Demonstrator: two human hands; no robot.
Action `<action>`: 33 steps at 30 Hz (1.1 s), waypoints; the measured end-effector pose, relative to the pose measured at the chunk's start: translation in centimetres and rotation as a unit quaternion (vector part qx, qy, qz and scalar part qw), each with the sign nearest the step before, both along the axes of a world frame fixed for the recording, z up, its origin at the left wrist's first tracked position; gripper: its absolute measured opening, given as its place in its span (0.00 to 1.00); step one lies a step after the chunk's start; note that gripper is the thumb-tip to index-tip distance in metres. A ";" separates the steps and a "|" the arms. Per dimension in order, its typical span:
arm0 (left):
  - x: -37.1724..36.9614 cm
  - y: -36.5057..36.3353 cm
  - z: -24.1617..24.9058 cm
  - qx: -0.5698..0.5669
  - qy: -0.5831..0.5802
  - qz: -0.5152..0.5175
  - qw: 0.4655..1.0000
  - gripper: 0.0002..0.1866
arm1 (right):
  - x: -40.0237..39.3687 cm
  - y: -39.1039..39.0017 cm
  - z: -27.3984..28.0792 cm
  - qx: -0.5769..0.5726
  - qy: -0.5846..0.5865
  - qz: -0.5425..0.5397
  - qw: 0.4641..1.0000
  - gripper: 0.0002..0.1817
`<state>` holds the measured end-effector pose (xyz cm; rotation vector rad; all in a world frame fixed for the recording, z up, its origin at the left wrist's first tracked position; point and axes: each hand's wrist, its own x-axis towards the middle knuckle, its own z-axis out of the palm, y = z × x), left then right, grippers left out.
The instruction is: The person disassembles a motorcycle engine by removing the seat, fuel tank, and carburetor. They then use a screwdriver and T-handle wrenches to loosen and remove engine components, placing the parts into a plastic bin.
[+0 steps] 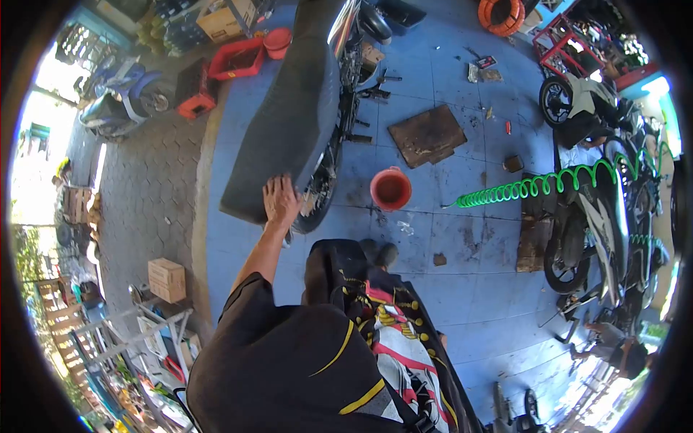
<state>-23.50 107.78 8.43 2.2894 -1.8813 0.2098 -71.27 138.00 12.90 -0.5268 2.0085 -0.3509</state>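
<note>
My left hand [281, 200] lies flat on the rear part of a long black motorcycle seat [285, 123], fingers stretched out and holding nothing. Below that seat, on its right side, the motorcycle's rear wheel [321, 195] and footrests [375, 92] show in part. My right hand cannot be made out; my dark shirt and body fill the lower middle of the view. A red bucket [390, 189] with a brownish inside stands on the blue floor, to the right of the rear wheel.
A flat brown board [427, 135] lies beyond the bucket. From the right stretches a green coiled hose [534, 189], near parked motorcycles [603, 224]. Red crates [237, 59] stand at upper left, and a cardboard box [167, 280] sits on the paving.
</note>
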 end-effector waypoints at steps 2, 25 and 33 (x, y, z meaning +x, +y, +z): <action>-4.4 3.0 -0.4 0.073 0.117 -0.094 0.986 0.23 | -9.7 4.0 -7.7 -0.032 -0.039 0.004 0.999 0.17; -19.6 21.4 -20.5 0.450 0.241 0.047 0.859 0.26 | -29.5 -0.3 -14.1 -0.069 0.096 0.211 0.970 0.22; -18.9 24.5 -35.7 0.193 0.363 0.069 0.909 0.28 | -31.0 1.1 -16.1 -0.059 0.112 0.246 0.961 0.23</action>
